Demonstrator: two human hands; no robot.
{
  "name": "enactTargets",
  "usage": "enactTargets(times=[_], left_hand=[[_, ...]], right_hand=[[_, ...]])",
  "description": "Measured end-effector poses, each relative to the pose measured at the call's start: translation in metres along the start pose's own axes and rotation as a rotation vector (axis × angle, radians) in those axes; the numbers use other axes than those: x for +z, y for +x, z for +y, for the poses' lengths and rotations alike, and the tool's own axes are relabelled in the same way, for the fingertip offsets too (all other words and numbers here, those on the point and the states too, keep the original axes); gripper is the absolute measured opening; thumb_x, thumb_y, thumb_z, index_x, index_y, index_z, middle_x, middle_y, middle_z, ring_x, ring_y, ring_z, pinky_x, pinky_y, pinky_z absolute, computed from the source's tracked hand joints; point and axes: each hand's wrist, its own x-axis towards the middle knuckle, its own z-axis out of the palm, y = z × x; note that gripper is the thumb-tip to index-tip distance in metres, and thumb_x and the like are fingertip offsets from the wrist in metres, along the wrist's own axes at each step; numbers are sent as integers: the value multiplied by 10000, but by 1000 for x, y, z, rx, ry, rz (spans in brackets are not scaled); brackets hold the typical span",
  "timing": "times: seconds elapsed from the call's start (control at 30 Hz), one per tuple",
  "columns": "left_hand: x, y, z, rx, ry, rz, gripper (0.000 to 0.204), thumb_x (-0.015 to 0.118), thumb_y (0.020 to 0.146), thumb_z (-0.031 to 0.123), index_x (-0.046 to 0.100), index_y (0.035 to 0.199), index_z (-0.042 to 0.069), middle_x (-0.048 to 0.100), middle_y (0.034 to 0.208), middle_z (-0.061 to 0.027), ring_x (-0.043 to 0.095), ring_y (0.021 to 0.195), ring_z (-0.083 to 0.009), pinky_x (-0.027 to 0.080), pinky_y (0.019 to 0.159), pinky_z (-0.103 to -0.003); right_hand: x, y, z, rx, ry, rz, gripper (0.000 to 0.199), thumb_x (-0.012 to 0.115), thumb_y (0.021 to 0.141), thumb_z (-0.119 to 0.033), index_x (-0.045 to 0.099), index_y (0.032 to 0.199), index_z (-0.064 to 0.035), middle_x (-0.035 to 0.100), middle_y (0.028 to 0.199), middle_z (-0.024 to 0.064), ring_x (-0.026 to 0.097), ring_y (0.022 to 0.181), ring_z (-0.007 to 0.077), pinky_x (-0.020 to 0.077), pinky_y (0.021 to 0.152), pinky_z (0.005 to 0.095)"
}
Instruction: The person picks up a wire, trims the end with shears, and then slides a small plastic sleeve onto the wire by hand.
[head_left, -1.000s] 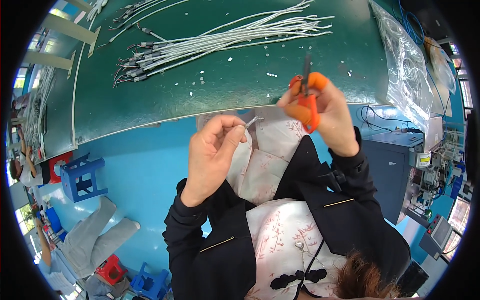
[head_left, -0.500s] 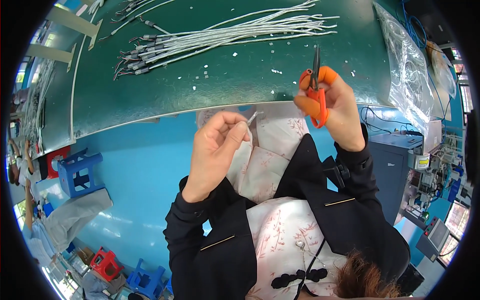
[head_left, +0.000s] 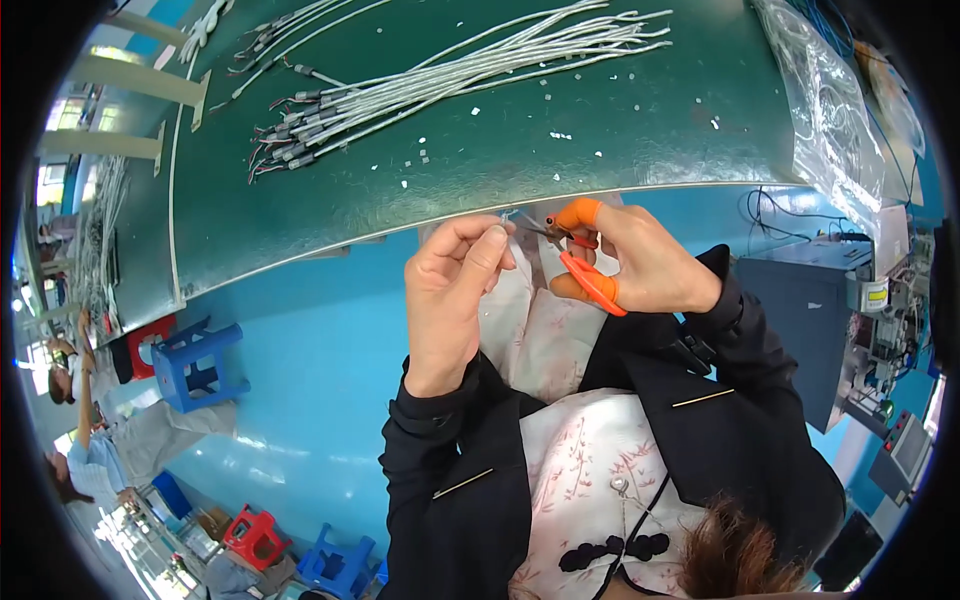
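Note:
My left hand (head_left: 450, 285) pinches the end of a thin white cable (head_left: 508, 217) between thumb and forefinger, just off the near table edge. Most of that cable is hidden behind the hand or blends with the pale patterned clothing. In my right hand (head_left: 650, 262) is a pair of orange-handled scissors (head_left: 597, 288), its dark blades pointing left at the cable tip. Whether the blades touch it I cannot tell. Orange covers sit on some right-hand fingers. Beyond both hands, a bundle of white cables (head_left: 470, 78) with grey sleeves and bare coloured wire ends lies on the green table (head_left: 640, 160).
Small white scraps (head_left: 560, 135) dot the tabletop. More cables (head_left: 305, 25) lie at its far left, and a clear plastic bag (head_left: 835, 100) at its right end. A grey cabinet (head_left: 785, 320) stands at right. Blue stools (head_left: 200, 365), a red stool (head_left: 255, 537) and other people occupy the left.
My right hand has come down and left, bringing the scissors to the cable end. The left hand has shifted slightly right, still pinching the cable. The whole view has shifted a little.

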Motion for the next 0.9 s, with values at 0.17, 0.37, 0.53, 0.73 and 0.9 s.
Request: enactTargets(times=[0.17, 0.37, 0.53, 0.73, 0.9], left_hand=[[3, -1, -2, 22, 28, -7, 143, 613, 893, 82, 623, 1009, -1, 614, 800, -22, 525, 697, -62, 371, 589, -197], [7, -3, -6, 58, 82, 10, 151, 608, 887, 62, 614, 1025, 1, 615, 813, -26, 547, 726, -84, 392, 622, -215], [8, -1, -9, 86, 92, 4, 153, 601, 883, 46, 610, 1029, 0, 614, 818, -29, 556, 732, -92, 399, 627, -222], [6, 1, -11, 99, 122, 3, 149, 596, 883, 38, 609, 1025, -4, 612, 809, -31, 554, 724, -94, 399, 626, -223], [9, -1, -8, 114, 145, 13, 147, 596, 882, 38, 608, 1022, -6, 608, 796, -29, 552, 718, -95, 395, 623, -222]], right_hand=[[-2, 2, -4, -11, -102, -47, 502, 807, 690, -228, 558, 1055, 9, 554, 713, 100, 533, 609, 215, 432, 553, 315], [-6, 5, -9, 3, -145, -65, 518, 797, 694, -309, 570, 1027, 16, 543, 682, 99, 551, 606, 234, 428, 543, 330], [-7, 5, -4, -35, -219, -50, 534, 781, 700, -355, 575, 1020, 20, 546, 677, 103, 556, 600, 255, 431, 544, 344], [-7, 7, -1, -118, -253, -10, 520, 773, 706, -363, 588, 989, 31, 549, 666, 114, 555, 589, 273, 432, 538, 347], [-9, 7, -2, -83, -198, -44, 501, 770, 712, -359, 598, 958, 42, 544, 651, 111, 552, 579, 269, 430, 531, 344]])
